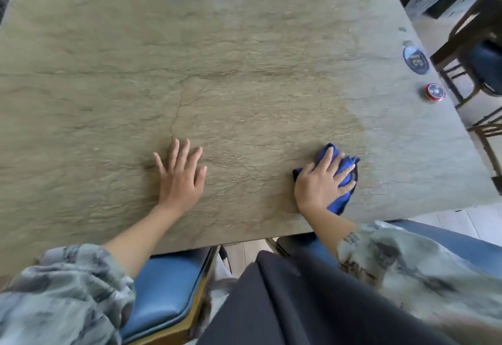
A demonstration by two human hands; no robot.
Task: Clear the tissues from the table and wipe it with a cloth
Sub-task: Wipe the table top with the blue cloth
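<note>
My right hand (322,181) pressed the soft, limp cloth (342,179) flat near the table (244,46) edge; left hand (180,179) lay open, empty.

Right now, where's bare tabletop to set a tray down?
Bare: the whole stretch beyond and left of the left hand, up to the table's far edge. Crowded: right edge, with the oval sticker and red round button; the right hand presses the blue cloth near-right.

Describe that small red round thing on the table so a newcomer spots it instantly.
Start at the stone-look table and follow its right edge. The red-rimmed disc with a pale centre sits there, nearer the person than the flat oval sticker. It alone is red.
</note>
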